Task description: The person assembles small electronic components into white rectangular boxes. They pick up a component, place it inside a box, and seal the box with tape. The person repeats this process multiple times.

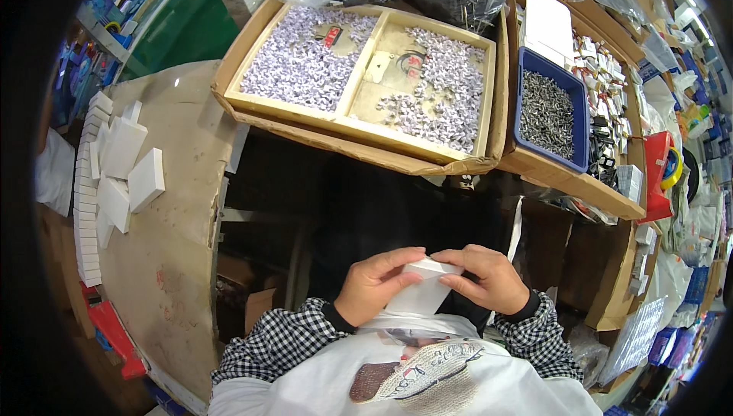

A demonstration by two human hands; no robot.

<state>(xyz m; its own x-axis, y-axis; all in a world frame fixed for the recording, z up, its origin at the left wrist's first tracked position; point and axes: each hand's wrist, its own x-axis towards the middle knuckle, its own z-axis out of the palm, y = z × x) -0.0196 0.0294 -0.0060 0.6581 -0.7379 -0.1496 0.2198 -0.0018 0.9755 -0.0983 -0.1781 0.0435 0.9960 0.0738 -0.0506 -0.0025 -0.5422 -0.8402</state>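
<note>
A small white carton is held upright close to my body, between both hands. My left hand grips its left side, with fingers and thumb closed near the top edge. My right hand pinches the top right corner, fingertips over the upper end. The top end of the carton looks partly covered by the fingers, so I cannot tell how its flap sits. The carton's lower part meets my white apron.
Ahead, a divided wooden tray holds many small whitish parts. A blue bin of metal screws stands right of it. White cartons lie and line up on the left table. Red tape dispensers sit at far left and right.
</note>
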